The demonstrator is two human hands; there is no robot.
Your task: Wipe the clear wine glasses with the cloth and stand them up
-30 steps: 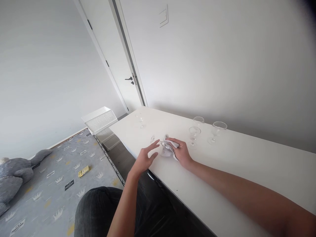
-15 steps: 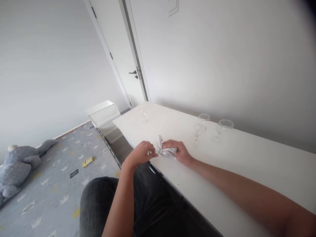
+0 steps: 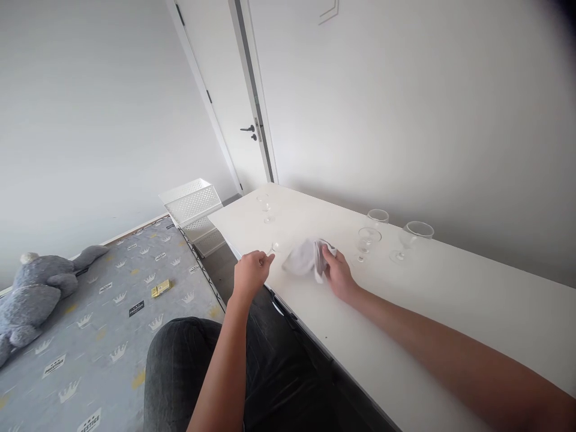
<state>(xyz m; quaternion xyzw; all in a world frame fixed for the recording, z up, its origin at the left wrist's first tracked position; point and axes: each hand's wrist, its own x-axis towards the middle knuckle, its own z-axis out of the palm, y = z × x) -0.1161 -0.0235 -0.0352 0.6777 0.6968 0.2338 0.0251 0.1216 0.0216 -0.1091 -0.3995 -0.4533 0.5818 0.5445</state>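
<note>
Sm. clear glass [image 3: 274, 246] was held in L hand [image 3: 252, 273], fingers curled in nr the tbl edge; most of it was hidden, only a bit being seen past the thumb. White cloth [image 3: 304, 258] was gripped, bunched, btwn thumb & fingers of R hand [image 3: 339, 275], its slightly blurred loose part spread twd L hand over the white tbl [image 3: 427, 324]. Three stemmed glasses [image 3: 369, 235] were stood upright to the right; another stemmed glass [image 3: 264, 204] was stood at the far end. Gold pkt [image 3: 161, 288] & grey plush toy [image 3: 38, 294] were seen on a patterned mattress [image 3: 180, 270], far left.
</note>
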